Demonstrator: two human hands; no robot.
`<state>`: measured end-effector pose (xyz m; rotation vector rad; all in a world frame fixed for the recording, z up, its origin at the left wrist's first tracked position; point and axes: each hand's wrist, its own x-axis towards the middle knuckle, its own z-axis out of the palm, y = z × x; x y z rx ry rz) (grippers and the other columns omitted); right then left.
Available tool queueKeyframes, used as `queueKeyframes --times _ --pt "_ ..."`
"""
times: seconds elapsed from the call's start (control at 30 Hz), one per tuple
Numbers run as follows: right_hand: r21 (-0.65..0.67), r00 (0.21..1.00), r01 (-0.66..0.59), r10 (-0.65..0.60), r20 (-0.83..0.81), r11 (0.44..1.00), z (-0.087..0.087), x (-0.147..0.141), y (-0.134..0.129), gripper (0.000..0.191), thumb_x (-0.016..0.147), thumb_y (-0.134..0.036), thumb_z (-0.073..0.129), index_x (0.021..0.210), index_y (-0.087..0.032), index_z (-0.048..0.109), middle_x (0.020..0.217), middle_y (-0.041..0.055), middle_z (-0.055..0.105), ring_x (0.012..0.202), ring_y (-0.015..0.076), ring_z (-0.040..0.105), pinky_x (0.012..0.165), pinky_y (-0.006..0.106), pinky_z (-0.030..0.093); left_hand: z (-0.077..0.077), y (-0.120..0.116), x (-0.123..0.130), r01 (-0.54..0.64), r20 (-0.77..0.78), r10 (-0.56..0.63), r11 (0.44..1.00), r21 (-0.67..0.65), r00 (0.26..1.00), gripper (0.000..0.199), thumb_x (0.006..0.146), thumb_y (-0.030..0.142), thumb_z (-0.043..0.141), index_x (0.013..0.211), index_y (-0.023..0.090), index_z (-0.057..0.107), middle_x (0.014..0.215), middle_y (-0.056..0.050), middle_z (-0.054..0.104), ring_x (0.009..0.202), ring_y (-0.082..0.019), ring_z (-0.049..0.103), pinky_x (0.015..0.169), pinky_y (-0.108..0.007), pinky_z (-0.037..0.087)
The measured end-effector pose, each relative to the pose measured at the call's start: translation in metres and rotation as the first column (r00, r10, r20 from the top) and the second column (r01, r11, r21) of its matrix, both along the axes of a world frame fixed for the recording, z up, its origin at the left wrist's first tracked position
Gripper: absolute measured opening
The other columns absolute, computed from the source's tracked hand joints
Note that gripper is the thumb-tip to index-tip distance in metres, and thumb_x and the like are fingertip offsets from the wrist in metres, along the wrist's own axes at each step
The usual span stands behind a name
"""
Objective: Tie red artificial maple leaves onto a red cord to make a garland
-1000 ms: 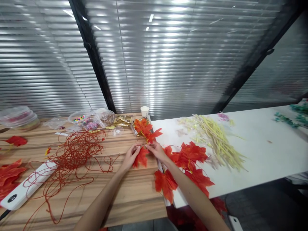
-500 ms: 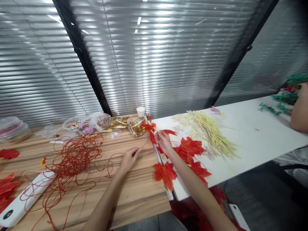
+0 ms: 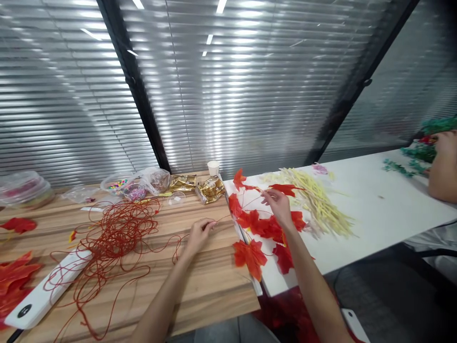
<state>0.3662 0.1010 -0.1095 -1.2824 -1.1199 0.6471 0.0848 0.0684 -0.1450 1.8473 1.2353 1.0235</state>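
Observation:
My left hand (image 3: pixel 200 234) is over the wooden table, its fingers pinched on a thin red cord. That cord runs right toward the leaves and left into a big loose tangle of red cord (image 3: pixel 123 228). Over the white table, my right hand (image 3: pixel 277 204) pinches the stem end of a red artificial maple leaf (image 3: pixel 285 189). Another red leaf (image 3: pixel 240 179) stands just left of those fingers. Below, several red maple leaves lie strung together, with one orange-red leaf (image 3: pixel 250 257) across the seam between the tables.
A white power strip (image 3: pixel 50 290) lies under the cord tangle. Gold wrappers (image 3: pixel 210 189), a paper cup (image 3: pixel 213 167) and bags of beads (image 3: pixel 117 185) line the back. Yellow stems (image 3: pixel 321 202) lie on the white table. At far right, another person's arm (image 3: pixel 444 171) is beside green foliage (image 3: pixel 421 152).
My right hand has moved right, farther over the white table, with the leaf in its fingers. The strung leaves have spread and shifted. My left hand still pinches the cord.

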Motion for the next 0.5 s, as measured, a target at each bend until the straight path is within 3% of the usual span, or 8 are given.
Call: queueKeyframes --times 0.1,0.2,0.27,0.33,0.4,0.5 --pt "-0.115 0.889 0.133 -0.068 0.453 0.984 -0.006 0.017 -0.032 0.031 0.071 -0.037 0.059 0.087 -0.012 0.064 0.067 0.0079 0.065 0.057 0.0185 0.059 0.062 0.033 0.044 0.004 -0.005 0.009 0.075 -0.006 -0.075 0.997 -0.003 0.997 0.028 0.082 0.035 0.044 0.073 0.016 0.063 0.071 -0.004 0.063 0.068 -0.016 0.055 0.066 -0.026 0.040" --pt "-0.054 0.775 0.213 -0.136 0.617 0.976 -0.010 0.007 -0.077 0.032 0.077 -0.038 0.050 0.088 -0.011 0.065 0.077 0.0124 0.067 0.065 0.0206 0.061 0.066 0.034 0.046 0.005 -0.011 0.016 0.128 -0.040 -0.128 0.992 -0.003 0.991 0.031 0.084 0.035 0.040 0.067 0.016 0.057 0.064 -0.002 0.057 0.063 -0.014 0.050 0.063 -0.025 0.037" --pt "0.000 0.774 0.192 -0.151 0.614 0.981 -0.013 -0.015 -0.106 0.031 0.079 -0.038 0.048 0.085 -0.013 0.066 0.083 0.0124 0.067 0.070 0.0208 0.061 0.066 0.033 0.047 0.005 -0.015 0.020 0.142 -0.038 -0.142 0.990 -0.006 0.989 0.034 0.085 0.037 0.037 0.064 0.017 0.054 0.062 -0.001 0.053 0.061 -0.014 0.047 0.062 -0.024 0.035" --pt "-0.036 0.855 0.049 -0.023 0.519 0.998 -0.017 -0.043 -0.125 0.030 0.080 -0.037 0.048 0.085 -0.015 0.067 0.081 0.0108 0.067 0.065 0.0188 0.062 0.062 0.030 0.049 0.004 -0.019 0.025 0.161 0.016 -0.160 0.986 -0.033 0.987 0.034 0.086 0.038 0.036 0.064 0.016 0.051 0.061 0.000 0.051 0.061 -0.012 0.045 0.062 -0.024 0.034" --pt "-0.097 0.901 -0.150 0.176 0.397 0.984 -0.023 -0.071 -0.132 0.030 0.080 -0.037 0.050 0.093 -0.016 0.067 0.086 0.0110 0.067 0.070 0.0198 0.063 0.063 0.030 0.051 0.000 -0.021 0.029 0.215 0.144 -0.200 0.971 -0.103 0.969 0.030 0.085 0.040 0.039 0.071 0.016 0.050 0.061 0.001 0.050 0.059 -0.011 0.044 0.059 -0.022 0.034" --pt "-0.073 0.935 -0.194 0.207 0.288 0.978 -0.033 -0.103 -0.124 0.032 0.080 -0.036 0.051 0.104 -0.018 0.063 0.096 0.0110 0.065 0.086 0.0226 0.061 0.075 0.036 0.050 -0.006 -0.023 0.034 0.342 0.379 -0.232 0.904 -0.256 0.896 0.029 0.080 0.045 0.046 0.083 0.017 0.045 0.059 0.004 0.050 0.047 -0.007 0.040 0.046 -0.019 0.029"
